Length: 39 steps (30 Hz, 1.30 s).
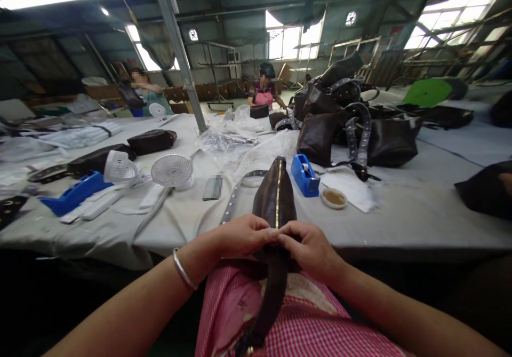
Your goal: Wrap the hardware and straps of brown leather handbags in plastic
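A dark brown leather bag (264,197) with a gold zipper (278,191) lies at the table's front edge, its narrow far end pointing away from me. At its near end, the fingertips of my left hand (250,234) and my right hand (306,245) meet, pinched over the end of the zipper. What exactly sits between the fingertips is hidden. A dark strap (272,287) hangs from the near end onto my checked apron (308,325). To the bag's left, a studded strap (231,202) curves over the cloth.
Right of the bag stand a blue tape dispenser (306,175) and a small round dish (333,198). Behind them rises a pile of dark bags (320,133). Small fans (172,170) and another blue dispenser (76,192) are at left. Two people sit across the table (400,223).
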Tool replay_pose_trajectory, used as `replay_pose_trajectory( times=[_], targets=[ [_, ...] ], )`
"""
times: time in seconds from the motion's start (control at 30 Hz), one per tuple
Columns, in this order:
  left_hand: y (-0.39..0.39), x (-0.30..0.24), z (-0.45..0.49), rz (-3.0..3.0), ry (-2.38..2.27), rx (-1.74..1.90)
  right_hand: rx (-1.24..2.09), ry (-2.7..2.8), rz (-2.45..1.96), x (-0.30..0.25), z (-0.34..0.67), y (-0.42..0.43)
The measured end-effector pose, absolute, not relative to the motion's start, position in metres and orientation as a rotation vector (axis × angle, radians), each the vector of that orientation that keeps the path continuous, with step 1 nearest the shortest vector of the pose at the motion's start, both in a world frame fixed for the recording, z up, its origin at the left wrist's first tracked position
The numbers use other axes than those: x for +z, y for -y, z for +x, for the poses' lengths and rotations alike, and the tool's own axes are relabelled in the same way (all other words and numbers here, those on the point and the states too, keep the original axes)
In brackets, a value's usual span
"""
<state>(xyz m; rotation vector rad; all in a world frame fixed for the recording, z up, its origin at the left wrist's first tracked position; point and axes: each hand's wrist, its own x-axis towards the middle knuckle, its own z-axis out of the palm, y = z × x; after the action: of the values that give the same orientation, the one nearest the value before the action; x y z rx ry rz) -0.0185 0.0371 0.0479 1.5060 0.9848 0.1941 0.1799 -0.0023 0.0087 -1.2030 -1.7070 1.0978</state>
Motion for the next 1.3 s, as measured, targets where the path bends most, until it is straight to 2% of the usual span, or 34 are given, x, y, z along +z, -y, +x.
replay_pose_trajectory(
  times=[0.1, 0.33, 0.4, 0.53, 0.7, 0.87, 1.0, 1.13, 1.27, 1.3],
  targets=[
    [-0.035, 0.049, -0.017, 1.718, -0.994, 0.197, 1.39, 1.469, -1.276, 0.006, 0.179, 0.001],
    [-0.029, 0.059, -0.012, 2.002, -1.029, 0.203, 1.415, 1.478, -1.223, 0.002, 0.184, 0.0],
    [-0.027, 0.063, -0.01, 2.066, -1.058, 0.186, 1.247, 1.611, -1.206, 0.002, 0.185, 0.002],
    [-0.026, 0.072, -0.004, 2.15, -1.146, 0.115, 0.648, 1.951, -0.975, 0.003, 0.185, 0.007],
    [-0.032, 0.073, -0.002, 1.753, -1.165, 0.045, -0.049, 2.221, -0.732, 0.002, 0.192, 0.002],
    [-0.033, 0.051, -0.008, 1.318, -1.051, 0.092, -0.289, 2.328, -0.596, -0.004, 0.205, -0.005],
    [-0.03, 0.039, -0.009, 1.018, -0.957, 0.249, -0.219, 2.415, -0.591, -0.01, 0.21, -0.004],
    [-0.026, 0.037, -0.008, 0.952, -1.004, 0.351, 0.132, 2.264, -0.655, -0.016, 0.229, -0.027],
    [-0.023, 0.032, -0.004, 0.976, -1.071, 0.371, 0.646, 1.536, -1.413, -0.014, 0.271, -0.1],
    [-0.022, 0.031, -0.002, 0.976, -1.081, 0.382, 0.664, 1.413, -1.532, -0.012, 0.282, -0.121]
  ],
)
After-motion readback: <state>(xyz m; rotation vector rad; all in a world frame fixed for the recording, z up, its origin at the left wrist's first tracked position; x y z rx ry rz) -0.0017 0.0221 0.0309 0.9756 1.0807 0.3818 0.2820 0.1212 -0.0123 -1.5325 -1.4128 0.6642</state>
